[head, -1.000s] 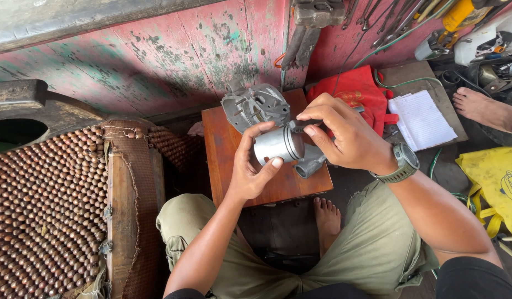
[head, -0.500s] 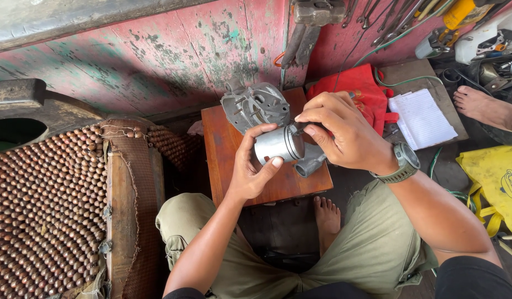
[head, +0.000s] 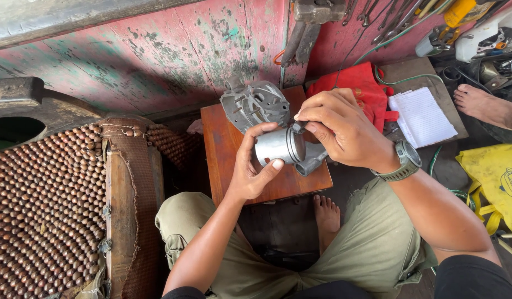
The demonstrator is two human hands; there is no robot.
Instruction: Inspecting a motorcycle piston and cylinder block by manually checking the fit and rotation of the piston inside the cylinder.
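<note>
My left hand (head: 255, 166) wraps around a shiny metal piston (head: 279, 146) with a connecting rod (head: 310, 161) sticking out below it. My right hand (head: 340, 130) pinches the piston's ring end with thumb and fingertips; a watch sits on that wrist. Both hands hover over a small reddish wooden board (head: 229, 148). A grey cast engine part (head: 255, 104) lies on the board's far end, just beyond the piston.
A seat covered in wooden beads (head: 42, 205) fills the left. A peeling red wall (head: 156, 55) runs behind. To the right are a red cloth bag (head: 358, 83), a white notepad (head: 422, 116), a yellow bag (head: 497, 177), tools, and another person's bare foot (head: 485, 105).
My right hand's fingers have shifted slightly on the piston's end. The piston stays in my left hand in about the same place.
</note>
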